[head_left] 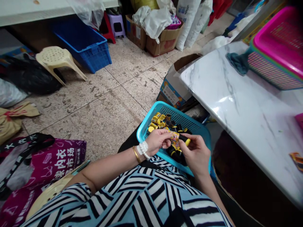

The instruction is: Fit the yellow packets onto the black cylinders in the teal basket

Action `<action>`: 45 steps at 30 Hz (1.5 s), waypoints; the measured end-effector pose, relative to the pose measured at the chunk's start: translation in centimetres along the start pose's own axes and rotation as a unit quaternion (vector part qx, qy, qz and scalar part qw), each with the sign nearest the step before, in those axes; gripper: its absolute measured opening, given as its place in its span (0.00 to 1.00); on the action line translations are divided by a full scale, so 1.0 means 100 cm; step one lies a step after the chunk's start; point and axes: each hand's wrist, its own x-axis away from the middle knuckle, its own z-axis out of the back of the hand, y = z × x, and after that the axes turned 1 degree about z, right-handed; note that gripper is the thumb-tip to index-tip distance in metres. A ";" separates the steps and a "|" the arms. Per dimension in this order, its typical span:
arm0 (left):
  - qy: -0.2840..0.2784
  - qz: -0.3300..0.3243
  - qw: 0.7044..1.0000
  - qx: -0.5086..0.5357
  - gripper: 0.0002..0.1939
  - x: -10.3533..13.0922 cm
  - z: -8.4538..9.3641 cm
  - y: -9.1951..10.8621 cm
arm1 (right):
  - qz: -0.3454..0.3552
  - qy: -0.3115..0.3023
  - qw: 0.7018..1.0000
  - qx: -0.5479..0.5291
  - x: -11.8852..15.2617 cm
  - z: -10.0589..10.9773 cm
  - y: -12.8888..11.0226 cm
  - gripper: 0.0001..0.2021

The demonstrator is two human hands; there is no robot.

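Observation:
A turquoise plastic basket (145,122) rests on my lap, holding several small yellow-labelled and black cylinders. Above it, my left hand (159,140) pinches a small cylinder with a yellow printed wrapper (175,136) between thumb and fingers. My right hand (197,154) closes its fingertips on a small black tube with a yellow end (184,138), right beside the wrapped piece. Whether the two pieces are joined I cannot tell. Beneath my hands, part of the basket's contents is hidden.
A white marbled table (213,91) stands close on my right, bearing stacked pink and green baskets (276,47). An open carton (175,85) sits beside its corner. Leftward are a cream stool (55,56), a blue crate (92,52) and a purple bag (63,157).

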 end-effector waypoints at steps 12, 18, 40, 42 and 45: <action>-0.024 0.015 0.999 0.026 0.14 -0.004 0.005 0.000 | -0.155 -0.078 0.955 -0.242 -0.003 0.006 0.001 0.14; -0.012 0.038 0.997 0.069 0.13 -0.005 0.005 0.003 | -0.237 -0.065 0.911 -0.331 -0.009 0.008 0.004 0.15; 0.095 -0.034 0.995 0.016 0.15 0.005 -0.003 0.001 | -0.137 -0.019 0.960 -0.242 0.005 -0.004 -0.004 0.15; 0.092 -0.025 0.995 0.001 0.18 0.007 -0.004 0.005 | -0.124 -0.023 0.961 -0.246 0.004 -0.001 -0.003 0.14; -0.004 0.023 0.999 -0.030 0.25 0.010 -0.003 0.012 | -0.091 -0.055 0.965 -0.240 0.003 0.004 -0.002 0.13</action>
